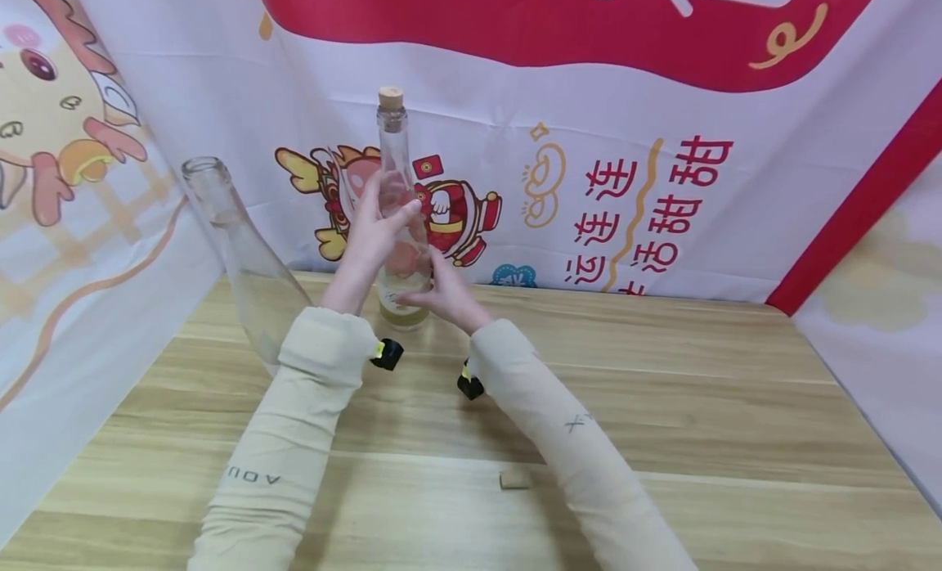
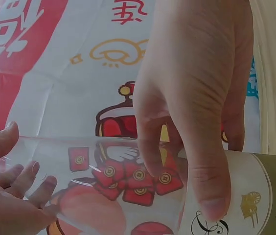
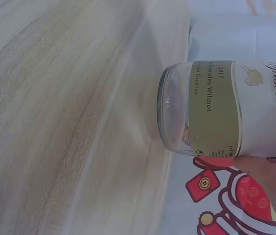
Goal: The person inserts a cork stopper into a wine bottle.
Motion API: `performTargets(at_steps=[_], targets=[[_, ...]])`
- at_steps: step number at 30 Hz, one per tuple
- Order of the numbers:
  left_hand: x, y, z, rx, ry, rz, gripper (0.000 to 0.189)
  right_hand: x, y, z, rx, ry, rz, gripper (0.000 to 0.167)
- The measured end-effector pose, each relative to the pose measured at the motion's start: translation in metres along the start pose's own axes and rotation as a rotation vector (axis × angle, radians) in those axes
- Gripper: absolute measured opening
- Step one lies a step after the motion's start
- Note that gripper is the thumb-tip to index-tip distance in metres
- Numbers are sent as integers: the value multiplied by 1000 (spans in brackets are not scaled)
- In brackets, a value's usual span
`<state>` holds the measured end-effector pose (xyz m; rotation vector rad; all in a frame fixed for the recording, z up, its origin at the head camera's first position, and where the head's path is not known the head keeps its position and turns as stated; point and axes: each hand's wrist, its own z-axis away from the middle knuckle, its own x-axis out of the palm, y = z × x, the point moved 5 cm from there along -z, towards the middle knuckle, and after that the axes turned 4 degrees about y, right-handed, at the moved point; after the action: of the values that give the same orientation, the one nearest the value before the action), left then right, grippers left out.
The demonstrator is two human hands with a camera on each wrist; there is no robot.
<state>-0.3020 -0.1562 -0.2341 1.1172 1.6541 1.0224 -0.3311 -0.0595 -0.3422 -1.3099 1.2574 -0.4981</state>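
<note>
A clear glass bottle [image 1: 395, 150] stands nearly upright near the back of the table, a cork [image 1: 391, 98] in its mouth. My left hand [image 1: 377, 223] grips it below the neck, thumb and fingers on opposite sides. Lower down, my right hand [image 1: 445, 294] holds the body around the white and olive label [image 3: 215, 107], which reads 2017. The left wrist view shows both hands on the glass, the right thumb lying over the label. I cannot tell whether the bottle's base touches the table.
A second clear glass bottle [image 1: 246, 252], without a cork, stands at the left, partly behind the left sleeve. A small cork-coloured piece [image 1: 514, 480] lies on the wooden table [image 1: 699, 407] near the right forearm. Printed cloth [image 1: 515, 105] hangs behind the table and at both sides.
</note>
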Motion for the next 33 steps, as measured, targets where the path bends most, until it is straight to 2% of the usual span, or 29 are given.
performTargets(at_steps=[5,10,15,20,22,26,30,33], targets=[[-1,-7,-2,-22,24,-5,54,4,4,-4,5,-4,10,86],[-3,-14,-6,-41,34,-26,56,7,9,-5,49,1,14,88],[-6,-19,-12,-71,20,-37,58,9,11,-7,95,8,36,91],[-7,-18,-13,-99,-1,-76,66,9,11,-9,106,19,69,88],[-6,-17,-10,-80,1,-119,71,8,12,-8,108,11,100,88],[-8,-15,0,-23,35,-277,82,7,15,-1,126,-41,200,91],[-9,-15,19,12,57,-458,84,2,20,12,164,-104,288,94],[-7,-17,36,22,23,-597,83,-2,24,23,213,-152,355,88]])
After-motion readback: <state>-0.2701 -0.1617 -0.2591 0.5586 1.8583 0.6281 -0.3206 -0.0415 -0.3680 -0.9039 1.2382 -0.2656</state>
